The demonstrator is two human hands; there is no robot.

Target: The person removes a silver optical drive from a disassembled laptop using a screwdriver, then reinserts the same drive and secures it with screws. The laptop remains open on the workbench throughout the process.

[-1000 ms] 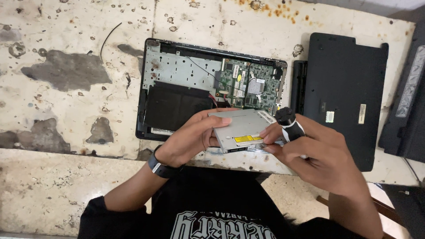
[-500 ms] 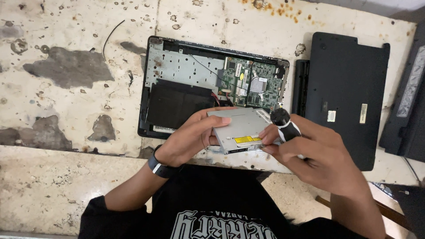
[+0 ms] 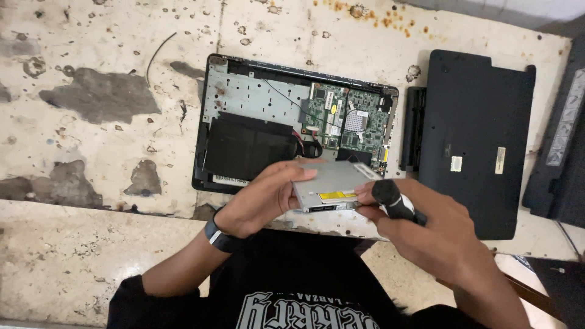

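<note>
My left hand (image 3: 263,198) grips the left side of a flat silver optical drive (image 3: 332,183) with a yellow label, held above the near edge of an opened laptop (image 3: 292,116). My right hand (image 3: 426,234) steadies the drive's right end with its fingertips and holds a screwdriver with a black handle (image 3: 390,198). The laptop lies on a worn, stained table (image 3: 91,91), its bottom cover off, showing a black battery (image 3: 247,149), a metal plate and a green circuit board (image 3: 347,119).
A black laptop cover panel (image 3: 475,143) lies to the right of the laptop, with a narrow black piece (image 3: 412,135) beside it. Another dark device (image 3: 563,140) sits at the far right edge. A thin wire (image 3: 155,55) lies at the table's back left.
Both hands and the drive have shifted slightly, with the screwdriver handle drawn closer to the drive's right end. The laptop has not moved.
</note>
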